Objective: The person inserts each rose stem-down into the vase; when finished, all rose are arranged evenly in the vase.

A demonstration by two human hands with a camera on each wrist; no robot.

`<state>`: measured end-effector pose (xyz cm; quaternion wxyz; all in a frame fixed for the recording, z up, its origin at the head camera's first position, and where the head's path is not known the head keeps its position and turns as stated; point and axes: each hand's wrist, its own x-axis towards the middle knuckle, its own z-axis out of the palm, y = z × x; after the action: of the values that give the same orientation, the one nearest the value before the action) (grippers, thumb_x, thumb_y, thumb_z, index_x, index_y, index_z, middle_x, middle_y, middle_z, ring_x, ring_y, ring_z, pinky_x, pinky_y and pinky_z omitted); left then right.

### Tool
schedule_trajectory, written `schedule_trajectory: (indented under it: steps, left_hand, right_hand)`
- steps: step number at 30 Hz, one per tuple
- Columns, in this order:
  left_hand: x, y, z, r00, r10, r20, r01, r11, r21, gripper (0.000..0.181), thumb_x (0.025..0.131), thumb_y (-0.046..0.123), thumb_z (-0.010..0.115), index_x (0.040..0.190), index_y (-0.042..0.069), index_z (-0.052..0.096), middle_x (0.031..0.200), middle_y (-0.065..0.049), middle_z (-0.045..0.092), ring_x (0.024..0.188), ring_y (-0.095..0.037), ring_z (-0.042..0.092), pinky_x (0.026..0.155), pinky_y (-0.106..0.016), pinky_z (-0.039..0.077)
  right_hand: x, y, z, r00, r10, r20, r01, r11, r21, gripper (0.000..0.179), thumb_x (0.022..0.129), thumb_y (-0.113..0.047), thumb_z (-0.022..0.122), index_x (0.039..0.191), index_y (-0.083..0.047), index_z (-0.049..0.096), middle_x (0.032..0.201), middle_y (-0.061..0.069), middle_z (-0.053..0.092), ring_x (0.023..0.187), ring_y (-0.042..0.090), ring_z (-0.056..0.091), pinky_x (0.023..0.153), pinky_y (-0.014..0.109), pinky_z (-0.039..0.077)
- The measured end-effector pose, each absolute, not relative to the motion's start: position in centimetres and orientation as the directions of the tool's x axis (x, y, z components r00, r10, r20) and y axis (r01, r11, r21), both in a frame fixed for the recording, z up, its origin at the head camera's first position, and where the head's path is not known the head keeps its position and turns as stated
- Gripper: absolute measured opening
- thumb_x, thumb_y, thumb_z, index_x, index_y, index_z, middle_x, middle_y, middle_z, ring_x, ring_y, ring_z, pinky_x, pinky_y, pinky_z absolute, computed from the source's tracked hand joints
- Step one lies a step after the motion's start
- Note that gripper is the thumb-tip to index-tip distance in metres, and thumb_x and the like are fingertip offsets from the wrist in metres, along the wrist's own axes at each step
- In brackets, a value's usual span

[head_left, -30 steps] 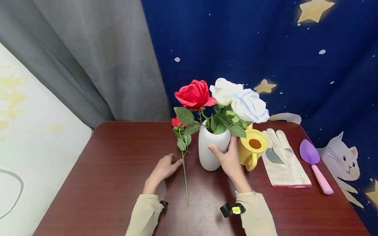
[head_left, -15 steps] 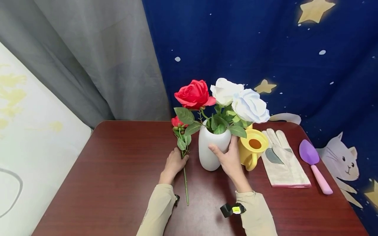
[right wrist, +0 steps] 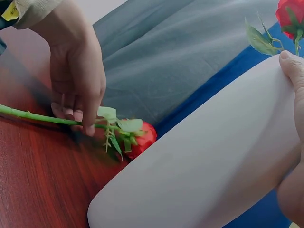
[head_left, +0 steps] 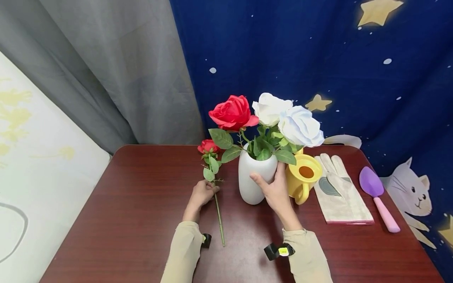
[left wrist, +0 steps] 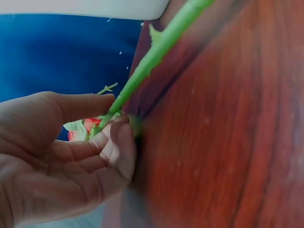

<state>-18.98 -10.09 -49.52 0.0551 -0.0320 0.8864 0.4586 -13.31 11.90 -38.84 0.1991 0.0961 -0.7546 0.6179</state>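
Observation:
Between thumb and fingers, my left hand (head_left: 202,193) pinches the green stem of a red rose (head_left: 209,146), just under its leaves. In the left wrist view the stem (left wrist: 159,52) slants up and away from the fingers, its shadow on the tabletop. Beside it, my right hand (head_left: 275,192) grips the right side of a white vase (head_left: 252,177), thumb across the front; the other fingers are mostly hidden behind. The vase stands upright and holds another red rose (head_left: 233,114), a white rose (head_left: 270,109) and a pale blue-white rose (head_left: 301,126) with green leaves.
Right of the vase stands a yellow watering can (head_left: 304,175), close to the right hand. Further right lie a pair of cream work gloves (head_left: 345,200) and a trowel (head_left: 378,198) with purple blade and pink handle. Curtains hang behind the dark red table (head_left: 134,204).
My left hand has reached right to the rose's stem, taken hold of it and drawn it slightly left, away from the vase. The right hand and vase stay put.

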Motion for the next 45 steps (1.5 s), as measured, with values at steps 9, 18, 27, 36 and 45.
schedule_trajectory:
  steps: [9, 18, 27, 36, 45]
  left_hand:
    - [-18.8, -10.8, -50.5, -0.972, 0.008, -0.236, -0.228, 0.241, 0.943, 0.012, 0.082, 0.001, 0.067, 0.088, -0.008, 0.062, 0.065, -0.010, 0.065, 0.051, -0.010, 0.058, 0.050, -0.021, 0.051]
    - [-17.8, -11.5, -51.2, -0.931, 0.123, -0.343, -0.334, 0.086, 0.939, 0.024, 0.084, 0.006, 0.068, 0.103, -0.007, 0.067, 0.088, -0.017, 0.069, 0.070, -0.019, 0.068, 0.063, -0.029, 0.055]
    - [-16.4, -12.4, -50.8, -0.931, 0.144, -0.336, -0.355, -0.133, 0.925, 0.035, 0.087, 0.007, 0.064, 0.118, -0.009, 0.058, 0.096, -0.020, 0.067, 0.080, -0.023, 0.068, 0.069, -0.034, 0.055]
    - [-15.2, -15.2, -47.1, -0.966, 0.120, -0.227, -0.256, -0.374, 0.891, 0.039, 0.091, 0.007, 0.059, 0.125, -0.010, 0.049, 0.094, -0.014, 0.065, 0.090, -0.024, 0.066, 0.076, -0.038, 0.054]
    - [-13.8, -16.5, -43.6, -0.986, 0.157, -0.054, -0.125, -0.486, 0.865, 0.015, 0.094, 0.007, 0.055, 0.098, 0.007, 0.069, 0.097, -0.005, 0.065, 0.090, -0.018, 0.062, 0.079, -0.039, 0.053]
  right_hand:
    - [-13.3, 11.9, -38.8, -0.907, 0.094, 0.410, -0.384, 0.213, -0.898, 0.087, 0.079, -0.008, 0.074, 0.146, -0.009, 0.019, 0.144, 0.012, 0.030, 0.128, 0.018, 0.032, 0.107, 0.038, 0.023]
    - [-13.2, 11.9, -38.9, -0.908, 0.099, 0.406, -0.378, 0.221, -0.899, 0.088, 0.079, -0.007, 0.074, 0.146, -0.010, 0.018, 0.145, 0.012, 0.029, 0.129, 0.018, 0.031, 0.108, 0.038, 0.022]
    - [-13.2, 11.9, -38.9, -0.914, 0.102, 0.392, -0.363, 0.224, -0.905, 0.088, 0.079, -0.007, 0.074, 0.147, -0.011, 0.018, 0.146, 0.011, 0.028, 0.130, 0.018, 0.030, 0.108, 0.039, 0.022]
    - [-13.0, 11.9, -38.8, -0.912, 0.107, 0.397, -0.368, 0.220, -0.904, 0.088, 0.079, -0.007, 0.074, 0.147, -0.011, 0.018, 0.145, 0.011, 0.028, 0.130, 0.018, 0.030, 0.108, 0.038, 0.021]
    - [-13.0, 11.8, -38.8, -0.909, 0.104, 0.403, -0.373, 0.224, -0.900, 0.087, 0.079, -0.006, 0.074, 0.146, -0.009, 0.019, 0.144, 0.013, 0.031, 0.127, 0.019, 0.033, 0.107, 0.039, 0.024]
